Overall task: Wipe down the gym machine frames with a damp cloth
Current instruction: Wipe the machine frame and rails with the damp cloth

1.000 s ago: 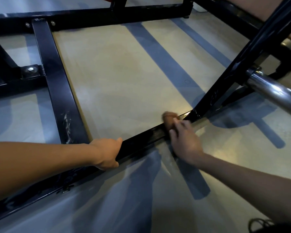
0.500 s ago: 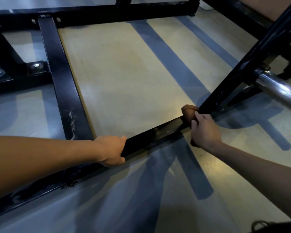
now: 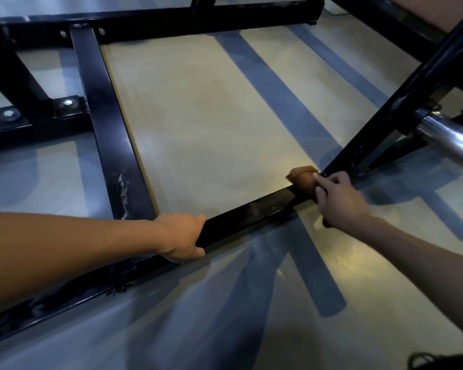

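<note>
We reach in from the left with our left hand [image 3: 181,236], forearm nearly level, fingers curled over the far edge of the low black bar [image 3: 254,209] and thumb on its near side, gripping it; further right our right hand [image 3: 340,200] comes in from the lower right, arm stretched, fingers bent round the brown cloth [image 3: 304,178], pressing it on the bar's right end, just beside the slanted strut [image 3: 401,97]; a chrome tube [image 3: 449,141] lies beyond.
</note>
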Demonstrator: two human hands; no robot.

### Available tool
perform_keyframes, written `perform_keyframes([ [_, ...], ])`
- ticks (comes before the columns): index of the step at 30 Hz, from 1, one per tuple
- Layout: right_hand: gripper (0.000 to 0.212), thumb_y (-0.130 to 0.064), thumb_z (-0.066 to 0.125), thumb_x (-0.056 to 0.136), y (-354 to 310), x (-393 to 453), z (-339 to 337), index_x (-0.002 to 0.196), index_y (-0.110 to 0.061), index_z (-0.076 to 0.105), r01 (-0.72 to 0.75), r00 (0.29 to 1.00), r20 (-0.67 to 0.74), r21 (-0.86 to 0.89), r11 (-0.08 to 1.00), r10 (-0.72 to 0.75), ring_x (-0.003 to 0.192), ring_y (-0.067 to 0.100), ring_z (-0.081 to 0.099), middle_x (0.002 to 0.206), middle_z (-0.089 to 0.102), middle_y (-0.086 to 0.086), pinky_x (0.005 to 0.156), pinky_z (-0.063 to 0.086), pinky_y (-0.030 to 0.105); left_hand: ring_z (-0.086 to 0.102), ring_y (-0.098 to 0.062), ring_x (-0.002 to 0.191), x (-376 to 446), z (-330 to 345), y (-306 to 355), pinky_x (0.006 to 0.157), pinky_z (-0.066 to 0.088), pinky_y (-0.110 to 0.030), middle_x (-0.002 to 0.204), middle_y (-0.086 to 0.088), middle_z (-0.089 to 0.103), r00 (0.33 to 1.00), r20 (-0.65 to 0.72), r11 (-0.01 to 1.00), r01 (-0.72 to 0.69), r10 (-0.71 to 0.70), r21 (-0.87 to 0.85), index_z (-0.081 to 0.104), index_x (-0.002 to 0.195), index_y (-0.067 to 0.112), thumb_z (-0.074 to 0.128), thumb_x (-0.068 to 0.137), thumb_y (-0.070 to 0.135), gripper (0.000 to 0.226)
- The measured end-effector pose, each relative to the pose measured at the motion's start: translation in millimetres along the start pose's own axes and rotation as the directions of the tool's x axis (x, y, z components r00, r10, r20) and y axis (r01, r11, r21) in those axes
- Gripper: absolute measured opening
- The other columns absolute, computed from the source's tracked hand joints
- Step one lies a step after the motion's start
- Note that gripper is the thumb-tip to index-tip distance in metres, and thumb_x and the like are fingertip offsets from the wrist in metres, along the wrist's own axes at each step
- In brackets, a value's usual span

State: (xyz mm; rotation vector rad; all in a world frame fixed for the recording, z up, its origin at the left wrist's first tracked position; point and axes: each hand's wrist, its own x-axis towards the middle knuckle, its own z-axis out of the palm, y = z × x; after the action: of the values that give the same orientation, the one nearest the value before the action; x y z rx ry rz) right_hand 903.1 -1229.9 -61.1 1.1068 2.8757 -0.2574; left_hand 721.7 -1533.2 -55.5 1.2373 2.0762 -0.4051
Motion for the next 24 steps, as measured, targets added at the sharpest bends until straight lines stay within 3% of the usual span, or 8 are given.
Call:
perform_keyframes([
  [5,0.048,-0.032,0.042,0.108,-28.7,-8.8,-3.4,0.154,-0.018,0.045,-0.165,0.986,0.046,0.056,0.985,0.162,0.116,0.044,0.059,0.144,0.038,0.017,0.1,0.045,0.042,0.062,-0.028,0.098,-3.6,-4.0,3.4,0.075,0.051,-0.038,0.106,-0.004,0.061,1.0,0.017,1.0,0.014,-0.014,0.001,0.04,0.129,0.014,0.055,0.098,0.056,0.054],
  [9,0.054,-0.038,0.044,0.108,-90.0,-57.6,15.3,0.16,-0.028,0.033,0.187,0.961,0.183,0.12,0.975,-0.207,0.114,0.035,0.062,0.143,0.033,0.005,0.099,0.045,0.038,0.064,-0.029,0.103,-1.9,-5.1,8.1,0.083,0.055,-0.039,0.114,-0.007,0.065,0.999,-0.024,0.999,0.025,-0.026,-0.024,0.032,0.144,0.009,0.057,0.094,0.061,0.076],
  [11,0.055,-0.044,0.042,0.107,-102.3,-66.7,20.2,0.16,-0.034,0.032,0.387,0.87,0.272,0.143,0.911,-0.412,0.11,0.03,0.063,0.142,0.031,-0.003,0.098,0.05,0.041,0.062,-0.03,0.113,-1.2,-3.2,12.3,0.086,0.052,-0.036,0.126,-0.01,0.064,0.996,-0.084,0.989,0.03,-0.042,-0.143,-0.002,0.161,0.011,0.06,0.09,0.068,0.11],
  [13,0.052,-0.044,0.049,0.105,-106.0,-66.5,16.3,0.156,-0.035,0.042,0.418,0.82,0.321,0.23,0.879,-0.474,0.112,0.025,0.062,0.138,0.042,-0.005,0.101,0.049,0.041,0.047,-0.028,0.136,-3.3,-1.5,13.5,0.101,0.046,-0.038,0.152,-0.01,0.045,0.98,-0.197,0.964,-0.04,-0.013,-0.264,-0.017,0.161,0.021,0.067,0.083,0.07,0.125],
  [16,0.046,-0.031,0.068,0.098,-112.2,-65.9,-0.4,0.144,-0.026,0.059,0.081,0.835,0.417,0.553,0.829,-0.359,0.103,0.016,0.069,0.118,0.069,0.0,0.095,0.056,0.032,0.008,-0.016,0.155,-8.4,-0.6,11.9,0.125,0.02,-0.034,0.169,0.003,0.009,0.9,-0.373,0.928,-0.315,0.226,-0.199,-0.005,0.162,0.03,0.075,0.073,0.071,0.127],
  [19,0.025,-0.021,0.068,0.099,-116.4,-64.8,-25.1,0.122,-0.012,0.067,-0.455,0.687,0.666,0.707,0.542,-0.29,0.071,0.024,0.069,0.096,0.072,0.012,0.06,0.059,0.027,0.039,-0.013,0.134,-8.2,0.9,24.7,0.11,0.036,-0.029,0.145,0.006,0.044,0.841,-0.43,0.872,-0.445,0.328,-0.205,0.022,0.155,0.036,0.079,0.074,0.061,0.102],
  [22,0.038,-0.034,0.06,0.1,-114.6,-62.6,-39.1,0.126,-0.006,0.065,-0.692,0.514,0.794,0.608,0.39,-0.324,0.066,0.022,0.066,0.098,0.069,0.017,0.055,0.056,0.026,0.061,-0.023,0.102,-11.8,0.5,42.0,0.078,0.047,-0.033,0.113,0.001,0.064,0.873,-0.449,0.851,-0.375,0.191,-0.368,0.039,0.137,0.038,0.073,0.082,0.034,0.065],
  [24,0.049,-0.043,0.061,0.097,-112.6,-60.4,-39.5,0.124,-0.002,0.066,-0.811,0.486,0.818,0.553,0.192,-0.308,0.068,0.025,0.068,0.101,0.071,0.02,0.056,0.06,0.028,0.064,-0.026,0.096,-13.5,-1.8,45.7,0.072,0.046,-0.03,0.107,0.0,0.067,0.903,-0.41,0.843,-0.315,0.125,-0.436,0.044,0.133,0.036,0.071,0.083,0.031,0.057],
])
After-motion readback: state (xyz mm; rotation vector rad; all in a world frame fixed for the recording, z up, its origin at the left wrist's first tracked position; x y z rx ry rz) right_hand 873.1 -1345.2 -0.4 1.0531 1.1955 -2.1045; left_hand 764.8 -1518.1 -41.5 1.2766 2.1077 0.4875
